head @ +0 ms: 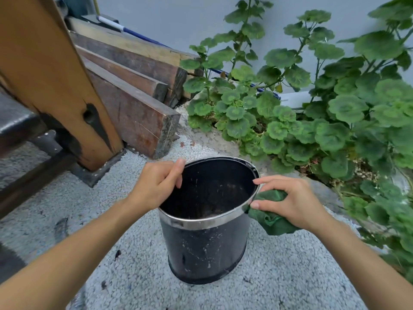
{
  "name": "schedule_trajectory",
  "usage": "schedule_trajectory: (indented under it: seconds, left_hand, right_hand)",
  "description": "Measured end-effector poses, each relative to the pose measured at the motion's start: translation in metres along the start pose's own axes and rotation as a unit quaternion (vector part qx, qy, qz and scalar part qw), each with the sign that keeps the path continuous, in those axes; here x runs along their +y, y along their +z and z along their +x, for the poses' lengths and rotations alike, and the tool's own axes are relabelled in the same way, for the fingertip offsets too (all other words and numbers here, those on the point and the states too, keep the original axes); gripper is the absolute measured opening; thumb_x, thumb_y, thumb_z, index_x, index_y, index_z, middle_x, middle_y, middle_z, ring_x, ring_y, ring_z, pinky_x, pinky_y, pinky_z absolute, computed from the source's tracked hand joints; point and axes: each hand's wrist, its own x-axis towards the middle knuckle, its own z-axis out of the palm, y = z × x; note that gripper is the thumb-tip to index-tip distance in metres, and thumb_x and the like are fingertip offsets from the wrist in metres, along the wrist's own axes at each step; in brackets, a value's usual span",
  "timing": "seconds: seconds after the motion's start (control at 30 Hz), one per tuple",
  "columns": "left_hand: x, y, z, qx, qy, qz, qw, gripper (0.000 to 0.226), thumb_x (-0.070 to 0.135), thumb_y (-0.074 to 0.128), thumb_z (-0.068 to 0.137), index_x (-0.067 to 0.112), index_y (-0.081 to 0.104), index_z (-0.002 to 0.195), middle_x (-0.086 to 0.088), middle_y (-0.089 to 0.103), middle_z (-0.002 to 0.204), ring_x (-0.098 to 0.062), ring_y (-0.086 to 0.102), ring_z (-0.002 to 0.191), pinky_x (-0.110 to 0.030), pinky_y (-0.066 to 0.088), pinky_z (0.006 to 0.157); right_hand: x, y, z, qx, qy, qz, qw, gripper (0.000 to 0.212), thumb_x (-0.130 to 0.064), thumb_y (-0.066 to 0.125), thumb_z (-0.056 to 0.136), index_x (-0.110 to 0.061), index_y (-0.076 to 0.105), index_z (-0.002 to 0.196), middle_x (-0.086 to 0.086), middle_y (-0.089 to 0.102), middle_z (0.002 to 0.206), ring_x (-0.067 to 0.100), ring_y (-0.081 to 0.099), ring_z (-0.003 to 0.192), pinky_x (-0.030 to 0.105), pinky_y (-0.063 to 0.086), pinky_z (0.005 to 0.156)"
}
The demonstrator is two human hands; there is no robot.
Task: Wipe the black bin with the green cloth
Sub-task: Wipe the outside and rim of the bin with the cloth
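While the left hand (161,184) grips the black bin (205,247) rim, the right hand (290,200) presses the bunched green cloth (271,220) against it.

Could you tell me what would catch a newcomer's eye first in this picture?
The black bin stands upright on pale gravel at the centre, its side flecked with pale marks. The left hand grips its metal rim on the left, while the right hand holds a bunched green cloth against the rim's right side. Round-leaved plants crowd the right.

No text, label, brand, number or sign can be read anywhere here (nothing on any surface shows lettering).
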Motion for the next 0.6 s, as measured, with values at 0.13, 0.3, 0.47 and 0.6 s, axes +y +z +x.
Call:
schedule_trajectory:
  seconds: [0.13,0.3,0.47,0.6]
  left_hand:
    - [0.01,-0.007,-0.04,-0.137,0.13,0.037,0.981,0.045,0.048,0.044,0.108,0.026,0.061,0.072,0.013,0.055,0.067,-0.003,0.053,0.065,-0.028,0.045,0.073]
    - [0.011,-0.011,-0.057,-0.173,0.159,0.097,0.967,0.03,0.045,0.053,0.106,0.029,0.068,0.085,0.016,0.056,0.075,-0.004,0.054,0.07,-0.038,0.047,0.076]
    - [0.007,-0.018,0.008,-0.211,0.028,0.093,0.973,0.043,0.054,0.038,0.105,0.027,0.062,0.08,0.007,0.055,0.074,-0.007,0.051,0.076,-0.041,0.036,0.086]
    - [-0.004,-0.015,0.054,-0.242,-0.056,0.03,0.968,0.041,0.039,0.043,0.11,0.013,0.055,0.081,-0.012,0.052,0.076,-0.01,0.048,0.069,-0.039,0.03,0.086]
  right_hand:
    - [-0.001,0.002,-0.004,-0.002,-0.013,-0.012,1.0,0.025,-0.063,0.081,0.063,-0.046,0.074,0.08,-0.031,0.069,0.114,-0.015,0.064,0.107,0.003,0.041,0.096]
    - [-0.002,0.002,0.01,0.02,-0.011,-0.011,1.0,0.03,-0.06,0.084,0.06,-0.035,0.078,0.078,-0.02,0.073,0.115,-0.014,0.064,0.105,0.0,0.038,0.095]
    - [-0.019,0.012,0.036,0.181,-0.013,0.051,0.982,0.034,-0.053,0.086,0.065,-0.024,0.079,0.081,-0.012,0.073,0.1,-0.002,0.067,0.093,0.008,0.047,0.084]
    - [-0.046,0.037,0.077,0.263,-0.012,0.103,0.959,0.025,-0.051,0.082,0.077,-0.03,0.072,0.083,-0.011,0.071,0.089,0.004,0.066,0.084,0.017,0.049,0.074]
